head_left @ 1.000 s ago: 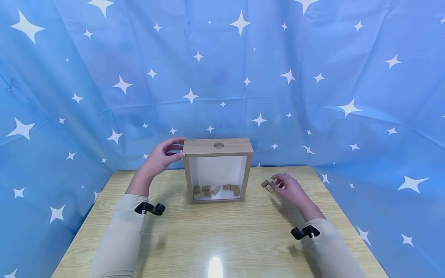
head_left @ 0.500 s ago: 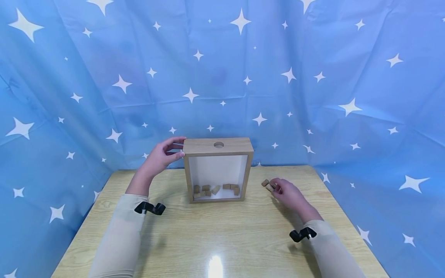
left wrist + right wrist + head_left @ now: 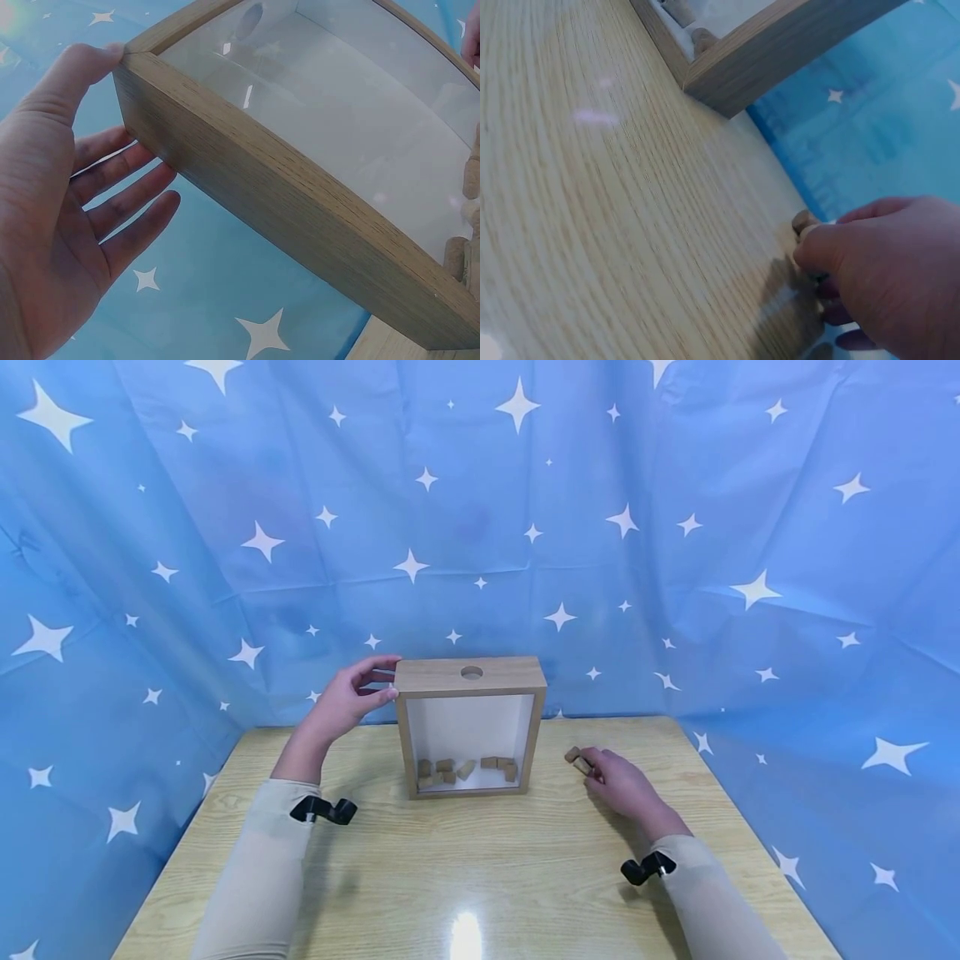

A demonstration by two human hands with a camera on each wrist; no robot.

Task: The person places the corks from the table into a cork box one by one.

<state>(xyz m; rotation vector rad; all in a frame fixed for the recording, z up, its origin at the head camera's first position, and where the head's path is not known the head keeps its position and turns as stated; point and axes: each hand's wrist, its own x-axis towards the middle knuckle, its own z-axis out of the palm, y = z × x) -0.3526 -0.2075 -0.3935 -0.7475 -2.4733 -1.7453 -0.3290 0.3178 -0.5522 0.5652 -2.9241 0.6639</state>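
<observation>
My left hand (image 3: 343, 700) holds the upper left corner of a wooden shadow box (image 3: 510, 674), thumb at the front edge and fingers against the side and back. The box stands upright, with a clear front and a round hole in its top. Several wine corks (image 3: 488, 763) lie inside along the bottom. Right of the box, my right hand (image 3: 626, 787) is low over the table, pinching a cork (image 3: 582, 766) between thumb and fingers. Another cork (image 3: 572, 754) lies against it on the left. In the right wrist view, my hand (image 3: 900, 262) largely hides the pinched cork.
The pale wood-grain table (image 3: 450, 860) carries the box near its back edge. Behind and on both sides hangs a blue curtain (image 3: 480, 527) with white stars. Black camera mounts (image 3: 324, 811) sit on both wrists.
My right hand has shifted slightly left and down, its fingers closing around a cork among the loose ones. The left hand and the box have stayed still.
</observation>
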